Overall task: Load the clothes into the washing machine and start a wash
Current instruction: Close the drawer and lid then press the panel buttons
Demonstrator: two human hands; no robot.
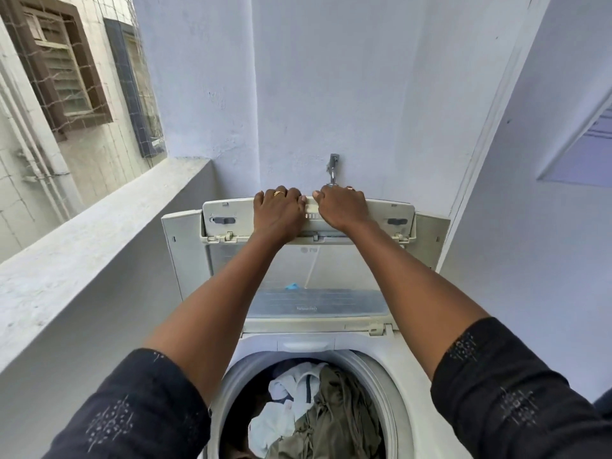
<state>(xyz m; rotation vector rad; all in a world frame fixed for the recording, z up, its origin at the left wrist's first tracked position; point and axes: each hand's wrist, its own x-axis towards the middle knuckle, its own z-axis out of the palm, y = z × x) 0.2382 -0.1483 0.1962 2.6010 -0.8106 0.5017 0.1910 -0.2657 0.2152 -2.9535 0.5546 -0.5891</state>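
Note:
A white top-loading washing machine [410, 369] stands below me with its folding lid [311, 270] raised upright against the back wall. Inside the drum [381, 389] lie clothes [318, 412]: olive-green, white and dark pieces piled together. My left hand [278, 210] grips the top edge of the raised lid, fingers curled over it. My right hand [342, 207] grips the same edge just to the right, almost touching the left hand. Both arms reach forward over the drum.
A metal tap [332, 170] sticks out of the pale wall right behind the lid. A low concrete parapet [99, 233] runs along the left, with netting and a neighbouring building beyond. A wall with a recess [583, 154] closes the right side.

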